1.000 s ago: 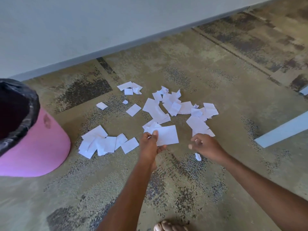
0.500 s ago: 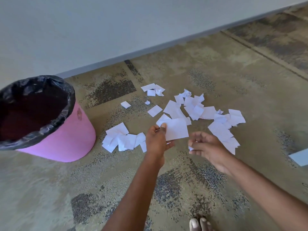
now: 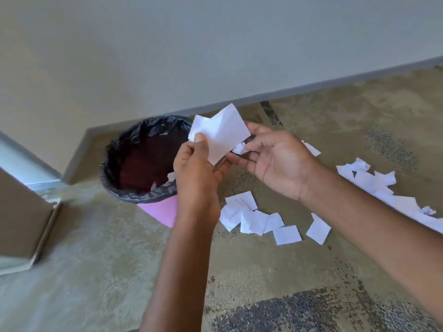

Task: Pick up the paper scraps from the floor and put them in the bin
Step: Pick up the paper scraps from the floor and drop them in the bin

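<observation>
Raised from the floor (image 3: 239,271) to beside the bin (image 3: 163,212), left hand (image 3: 196,168) pinches large scraps (image 3: 223,133), right hand (image 3: 278,164) pinches a crumpled scrap (image 3: 239,148); release only over the bin.

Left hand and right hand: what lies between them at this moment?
In the head view, a large white paper scrap, pinched by the left hand, and a small crumpled scrap held by the fingers of the right hand.
</observation>
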`<state>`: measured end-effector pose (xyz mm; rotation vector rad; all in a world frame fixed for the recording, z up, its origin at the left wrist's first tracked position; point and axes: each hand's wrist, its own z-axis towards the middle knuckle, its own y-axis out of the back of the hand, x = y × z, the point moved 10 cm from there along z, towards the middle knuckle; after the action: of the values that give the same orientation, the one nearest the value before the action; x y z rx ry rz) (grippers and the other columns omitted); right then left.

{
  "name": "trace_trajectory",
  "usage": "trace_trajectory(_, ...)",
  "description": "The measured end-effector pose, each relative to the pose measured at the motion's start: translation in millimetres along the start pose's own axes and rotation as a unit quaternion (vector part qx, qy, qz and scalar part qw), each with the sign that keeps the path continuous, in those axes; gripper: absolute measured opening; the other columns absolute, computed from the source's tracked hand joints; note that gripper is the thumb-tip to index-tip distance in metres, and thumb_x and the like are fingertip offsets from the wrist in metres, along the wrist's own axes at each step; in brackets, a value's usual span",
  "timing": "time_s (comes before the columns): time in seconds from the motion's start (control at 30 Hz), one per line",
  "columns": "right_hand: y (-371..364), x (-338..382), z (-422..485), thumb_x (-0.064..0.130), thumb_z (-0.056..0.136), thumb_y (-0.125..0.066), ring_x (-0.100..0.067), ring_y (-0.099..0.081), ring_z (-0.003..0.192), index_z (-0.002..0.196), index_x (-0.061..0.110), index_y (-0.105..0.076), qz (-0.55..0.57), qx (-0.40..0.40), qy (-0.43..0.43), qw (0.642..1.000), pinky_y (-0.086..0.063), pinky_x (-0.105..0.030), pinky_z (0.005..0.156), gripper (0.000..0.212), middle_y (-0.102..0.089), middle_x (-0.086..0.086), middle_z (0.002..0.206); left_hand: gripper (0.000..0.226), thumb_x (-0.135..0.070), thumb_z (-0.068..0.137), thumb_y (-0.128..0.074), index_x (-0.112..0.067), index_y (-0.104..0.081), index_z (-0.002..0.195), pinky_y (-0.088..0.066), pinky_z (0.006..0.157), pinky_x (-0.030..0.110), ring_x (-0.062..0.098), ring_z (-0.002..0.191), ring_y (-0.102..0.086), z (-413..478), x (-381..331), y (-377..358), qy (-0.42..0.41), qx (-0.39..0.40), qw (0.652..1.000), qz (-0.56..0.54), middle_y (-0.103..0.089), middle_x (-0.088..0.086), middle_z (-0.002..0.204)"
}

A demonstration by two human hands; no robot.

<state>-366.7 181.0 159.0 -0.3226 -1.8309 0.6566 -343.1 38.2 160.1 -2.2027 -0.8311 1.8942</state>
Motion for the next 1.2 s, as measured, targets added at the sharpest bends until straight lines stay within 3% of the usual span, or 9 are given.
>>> trace_trajectory(0.13, -53.7, -10.1, 31.4, -0.01, 0.091, -0.046, -0.028, -0.066, 0.111, 0.14, -0.001, -0.063, -0.024, 0.048, -0.025, 0.998, -0.052, -0.046, 0.115, 0.053, -0.07, -0.016, 0.119, 0.021, -0.023, 0.112, -0.054, -0.006, -0.062, 0.121, -0.065, 0.093, 0.046, 0.034, 0.112, -0.077, 19.4, -35.6, 35.8, -0.009, -0.048, 0.999, -0.002, -0.077, 0.017, 0.123)
trace_trajectory(0.3, -72.2, -32.9, 52.6, -0.006, 0.092, -0.05, -0.028, -0.058, 0.105, 0.135, 0.006, -0.065, -0.046, 0.047, -0.06, 0.996, -0.053, -0.042, 0.105, 0.047, -0.066, -0.018, 0.12, 0.028, -0.027, 0.108, -0.059, -0.012, -0.064, 0.131, -0.055, 0.109, 0.046, 0.024, 0.111, -0.078, 27.8, -43.4, 64.6, 0.001, -0.088, 0.996, 0.0, -0.076, 0.01, 0.127)
trace_trajectory(0.47, -64.0, -37.4, 55.6, -0.006, 0.092, -0.057, -0.028, -0.063, 0.101, 0.145, 0.007, -0.054, -0.013, 0.025, -0.058, 0.998, -0.053, -0.046, 0.111, 0.054, -0.061, -0.02, 0.122, 0.018, -0.033, 0.108, -0.06, -0.019, -0.067, 0.116, -0.05, 0.114, 0.047, 0.023, 0.115, -0.075, 23.9, -42.2, 70.7, 0.015, -0.088, 0.996, 0.004, -0.077, 0.004, 0.118)
trace_trajectory(0.6, -53.8, -34.0, 47.1, -0.002, 0.085, -0.064, -0.039, -0.048, 0.143, 0.149, 0.007, -0.053, 0.002, 0.025, -0.053, 0.998, -0.05, -0.047, 0.117, 0.066, -0.053, -0.021, 0.138, 0.063, -0.036, 0.106, -0.064, -0.008, -0.041, 0.158, -0.047, 0.118, 0.052, 0.043, 0.147, -0.048, 21.8, -35.2, 77.3, 0.037, -0.114, 0.993, -0.001, -0.04, 0.02, 0.165)
trace_trajectory(0.67, -49.7, -30.0, 41.9, 0.0, 0.084, -0.064, -0.04, -0.04, 0.151, 0.151, 0.007, -0.051, 0.019, 0.036, -0.046, 0.998, -0.049, -0.047, 0.118, 0.069, -0.05, -0.022, 0.148, 0.073, -0.035, 0.106, -0.064, -0.008, -0.03, 0.164, -0.046, 0.119, 0.053, 0.047, 0.152, -0.037, 16.4, -33.9, 78.2, 0.038, -0.135, 0.99, -0.001, -0.025, 0.02, 0.172)
trace_trajectory(0.77, -34.3, -19.0, 34.6, -0.002, 0.096, -0.057, -0.041, -0.048, 0.146, 0.149, 0.005, -0.054, 0.013, 0.039, -0.024, 0.999, -0.054, -0.046, 0.113, 0.054, -0.052, -0.024, 0.151, 0.063, -0.03, 0.106, -0.065, -0.008, -0.04, 0.159, -0.051, 0.115, 0.049, 0.042, 0.147, -0.048, 3.3, -35.7, 70.9, 0.015, -0.142, 0.99, 0.009, -0.039, 0.018, 0.165)
trace_trajectory(0.9, 17.4, -14.7, 22.3, -0.002, 0.101, -0.06, -0.039, -0.064, 0.134, 0.144, 0.003, -0.059, -0.047, 0.033, -0.005, 0.998, -0.059, -0.049, 0.106, 0.043, -0.064, -0.024, 0.143, 0.026, -0.017, 0.106, -0.063, -0.007, -0.069, 0.129, -0.063, 0.098, 0.042, 0.031, 0.113, -0.076, -6.7, -27.2, 45.8, -0.034, -0.067, 0.996, 0.047, -0.077, 0.015, 0.122)
trace_trajectory(1.03, 107.2, -36.8, 10.4, -0.001, 0.098, -0.068, -0.037, -0.07, 0.125, 0.136, 0.004, -0.065, -0.111, -0.029, -0.022, 0.993, -0.062, -0.047, 0.098, 0.038, -0.069, -0.023, 0.137, 0.015, -0.015, 0.107, -0.061, -0.009, -0.073, 0.116, -0.061, 0.091, 0.039, 0.025, 0.097, -0.076, -7.8, 24.2, 17.3, -0.016, 0.041, 0.99, 0.135, -0.08, 0.016, 0.108)
trace_trajectory(1.2, 214.6, -82.5, -6.9, 0.004, 0.094, -0.077, -0.032, -0.074, 0.114, 0.122, 0.012, -0.071, -0.295, -0.139, -0.059, 0.943, -0.065, -0.049, 0.092, 0.03, -0.076, -0.013, 0.119, 0.013, -0.017, 0.101, -0.069, -0.022, -0.075, 0.111, -0.058, 0.091, 0.04, 0.019, 0.104, -0.071, 16.7, 123.5, 33.8, -0.003, 0.079, 0.94, 0.331, -0.079, -0.002, 0.109)
